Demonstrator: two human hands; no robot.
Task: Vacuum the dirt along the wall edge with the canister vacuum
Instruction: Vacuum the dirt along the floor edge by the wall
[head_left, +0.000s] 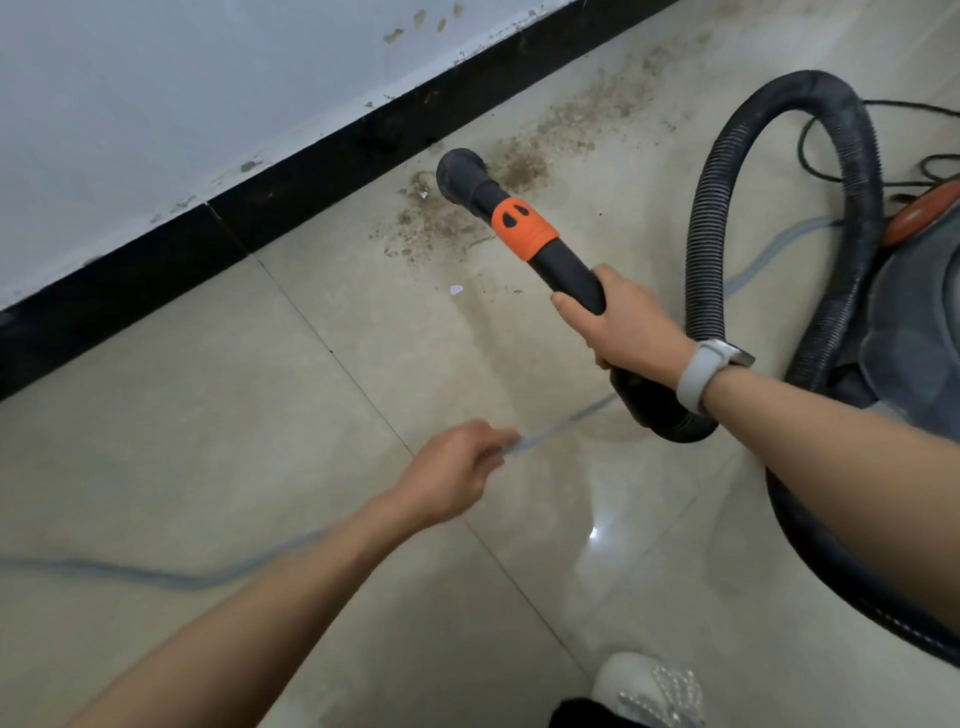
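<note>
**Vacuum nozzle held over dirt beside a wall**

A pale tiled floor (218, 415) fills most of the view, seen from above. A white wall (156, 88) with a black skirting board (291, 176) runs diagonally across the upper left. At the right edge sits the canister vacuum (914, 332), dark grey with an orange part on top, only partly in view. Its ribbed black hose (779, 156) arches up from the canister, loops round and passes under the right forearm.

A band of brown dirt (566, 130) lies on the tiles just beside the skirting board, stretching from the middle of the view toward the upper right. The hose ends in a black handle tube with an orange collar (524, 228), and its round nozzle (460, 174) points down at the near end of the dirt, close to the skirting.

The right hand (623, 322) (a pale grey wristband (701, 374) sits on its wrist) has its fingers wrapped round the handle tube behind the collar. The left hand (457, 473), blurred, has its fingers curled round a thin blue cord (130, 571) that trails across the floor. A white shoe (644, 686) shows at the bottom edge.
</note>
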